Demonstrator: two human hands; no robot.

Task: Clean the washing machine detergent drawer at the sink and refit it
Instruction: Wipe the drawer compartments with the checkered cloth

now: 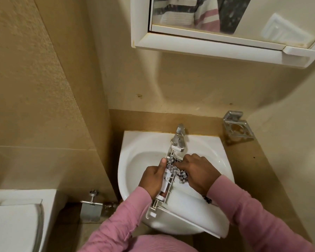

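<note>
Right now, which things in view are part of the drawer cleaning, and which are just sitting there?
In use: white plastic detergent drawer, grey checked cloth, left hand, right hand, white ceramic sink, chrome tap.
Idle: silver metal wall holder, white mirrored cabinet, white toilet, metal wall fitting.

Left hand (152, 180) grips the drawer (185, 210), thumb extended; right hand (198, 171), knuckles up, clutches the cloth (173, 169).

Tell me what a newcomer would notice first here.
Over the white sink at centre, the left hand grips the drawer while the right hand holds a checked cloth against it, just below the tap. A mirrored cabinet hangs above; a toilet sits lower left.
</note>
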